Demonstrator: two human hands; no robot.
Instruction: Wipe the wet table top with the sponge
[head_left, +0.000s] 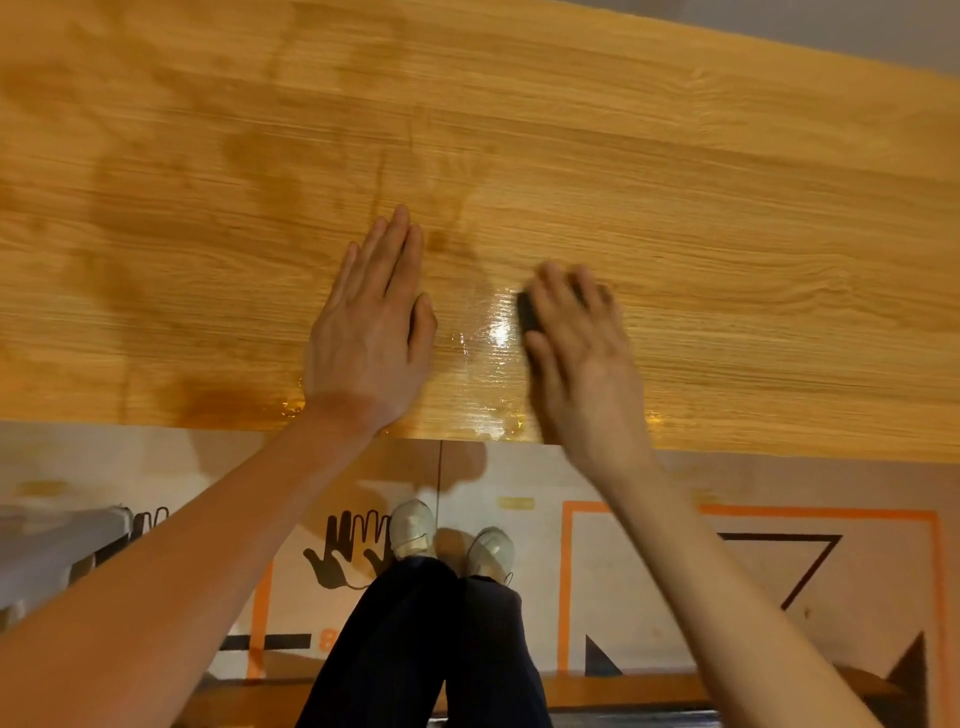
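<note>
Sponge (529, 312), dark, sits under your right hand (582, 353), fingers curled over it beside a glossy puddle (488, 332). Your left hand (371, 322) lies flat, fingers together, on the wooden table top (727, 218).

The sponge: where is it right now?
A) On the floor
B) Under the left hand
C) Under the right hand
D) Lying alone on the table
C: the dark sponge peeks out beneath the right hand; the left hand lies flat on bare wood.

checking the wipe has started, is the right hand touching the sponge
Touching. The head view shows the right hand lying over the dark sponge, fingers curled across its top, pressing it on the wet table top.
</note>
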